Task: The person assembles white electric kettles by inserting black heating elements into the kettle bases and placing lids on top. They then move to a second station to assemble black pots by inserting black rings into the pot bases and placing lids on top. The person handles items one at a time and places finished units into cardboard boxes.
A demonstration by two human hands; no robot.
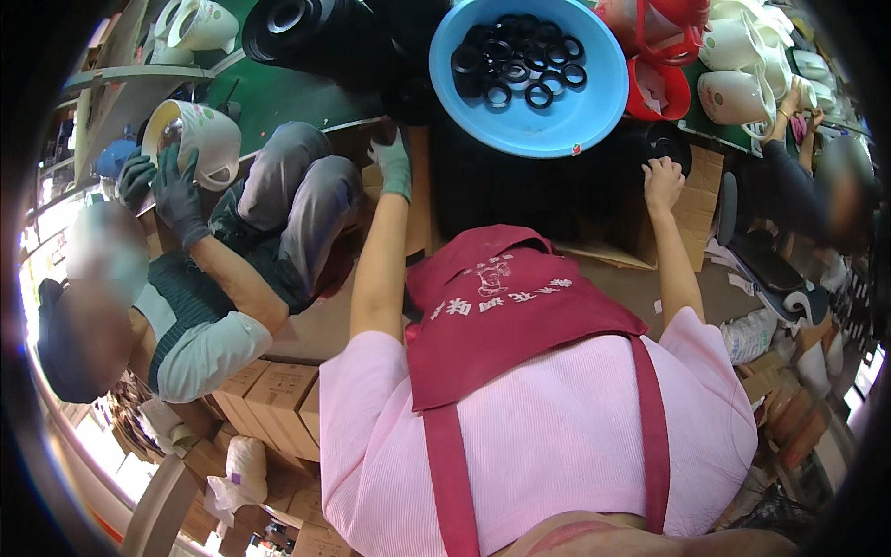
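In front of me stands an opened cardboard box (698,200) with a dark mass of black parts inside. My left hand (393,165), in a grey-green glove, is at the box's left edge. Its fingers are partly bent around something dark that I cannot make out. My bare right hand (664,183) is at the box's right side, fingers curled against the rim of a black round part (668,147). Just beyond the box, a light blue basin (585,116) holds several black rings (538,96).
Red containers (660,90) and stacked white pots (733,97) stand at the right on the green table (274,97). Black round parts (295,23) lie at the far left. A gloved co-worker at left holds a white pot (206,139); another person is at far right. Cartons (269,395) sit behind.
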